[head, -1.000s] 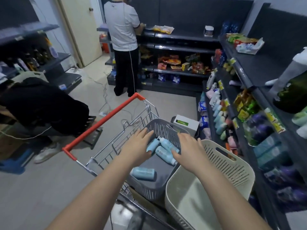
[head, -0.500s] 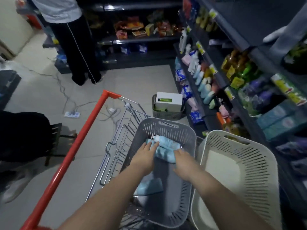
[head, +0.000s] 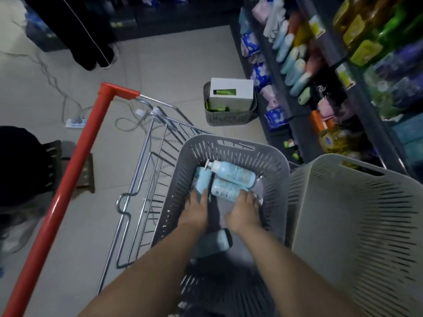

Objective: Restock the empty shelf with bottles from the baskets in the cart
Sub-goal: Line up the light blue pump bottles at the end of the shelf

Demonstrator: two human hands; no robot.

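Currently both hands are down in the grey basket (head: 270, 156) in the cart (head: 68, 179). The left hand (head: 196, 208) lays fairly straight fingers on a light-blue bottle (head: 202, 179). The right hand (head: 243, 209) touches the end of a second bottle (head: 225, 190); I cannot tell its grip. A pump bottle (head: 235, 173) lies just behind.

The grey basket (head: 231, 146) is open on top. Bottles (head: 233, 175) crowd its far end; a lone bottle (head: 215, 242) lies lower, mid frame. The pale basket (head: 343, 225) blocks the right side, the cart's wire wall (head: 148, 179) the left.
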